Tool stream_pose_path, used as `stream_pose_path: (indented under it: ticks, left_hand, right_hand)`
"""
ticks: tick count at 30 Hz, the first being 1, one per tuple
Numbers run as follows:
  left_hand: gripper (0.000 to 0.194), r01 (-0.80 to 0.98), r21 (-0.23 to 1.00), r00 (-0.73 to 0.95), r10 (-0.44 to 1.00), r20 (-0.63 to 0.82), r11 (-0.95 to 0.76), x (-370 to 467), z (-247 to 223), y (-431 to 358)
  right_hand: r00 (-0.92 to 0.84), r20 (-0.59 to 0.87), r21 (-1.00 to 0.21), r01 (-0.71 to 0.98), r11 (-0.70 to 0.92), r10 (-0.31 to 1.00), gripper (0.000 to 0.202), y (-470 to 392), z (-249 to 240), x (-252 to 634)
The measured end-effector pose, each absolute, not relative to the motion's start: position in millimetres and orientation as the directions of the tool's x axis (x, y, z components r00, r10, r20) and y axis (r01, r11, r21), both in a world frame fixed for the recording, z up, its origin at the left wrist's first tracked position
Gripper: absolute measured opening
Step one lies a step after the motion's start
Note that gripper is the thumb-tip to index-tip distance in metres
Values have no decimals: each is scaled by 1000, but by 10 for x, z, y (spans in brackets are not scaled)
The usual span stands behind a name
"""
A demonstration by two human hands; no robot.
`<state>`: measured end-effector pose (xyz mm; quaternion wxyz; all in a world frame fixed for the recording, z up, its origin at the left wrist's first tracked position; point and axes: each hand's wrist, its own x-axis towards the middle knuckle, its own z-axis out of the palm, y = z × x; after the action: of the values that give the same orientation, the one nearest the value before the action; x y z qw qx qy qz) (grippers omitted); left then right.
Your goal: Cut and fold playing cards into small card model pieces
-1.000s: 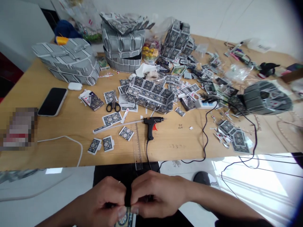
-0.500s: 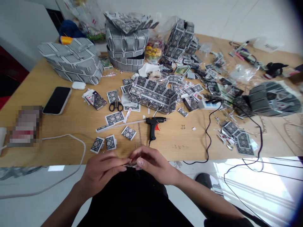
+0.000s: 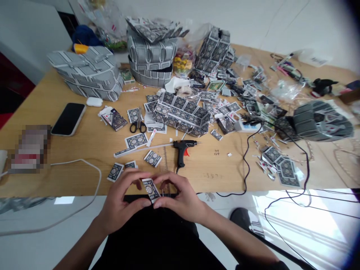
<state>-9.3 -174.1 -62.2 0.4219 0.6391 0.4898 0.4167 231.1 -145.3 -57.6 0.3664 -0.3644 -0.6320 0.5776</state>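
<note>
A folded playing card [image 3: 151,190] with a dark patterned back is held at the table's front edge. My left hand [image 3: 120,198] pinches its left end between thumb and fingers. My right hand [image 3: 180,195] grips the opposite end, thumb at the lower corner. Just beyond my hands lie more folded cards, one at the left [image 3: 115,172] and another folded card [image 3: 152,158] in the middle. A black hot glue gun [image 3: 181,154] with a red trigger rests past my right hand, a glue stick [image 3: 149,147] reaching out from its back.
Scissors [image 3: 138,122] and loose cards lie behind the glue gun, near a long box built of cards [image 3: 181,114]. A phone [image 3: 68,119] lies left. A black cable [image 3: 247,165] crosses the right side. Grey woven card shapes [image 3: 87,73] stand at the back.
Both hands have turned the folded card upward, so its patterned face now shows. My left fingers have lifted and spread around it, partly covering a folded card on the table.
</note>
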Motion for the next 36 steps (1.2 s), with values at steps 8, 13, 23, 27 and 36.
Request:
stream_pose_path:
  ticks: [8,13,23,27,36]
  left_hand:
    - [51,263,964,146,987,-69,28,-57,-732,-1846]
    - [40,336,942,162,986,-38,-19,-71,-668,-1800]
    - [36,219,968,117,982,-150,122,-204,-770,-1837]
    - [35,96,978,81,978,-194,186,-284,-852,-1875]
    - [36,40,973,67,971,-228,225,-314,-860,-1907]
  right_hand:
    - [-413,227,-929,178,323,882,49,-1430,-599,2320]
    - [-434,238,-917,195,348,869,44,-1372,-576,2322]
    - [-394,67,-972,181,149,917,26,-1117,-620,2246]
    - [-373,133,-810,492,318,918,26,-929,-735,2152]
    - [-467,32,-545,733,407,884,41,-879,-795,1958]
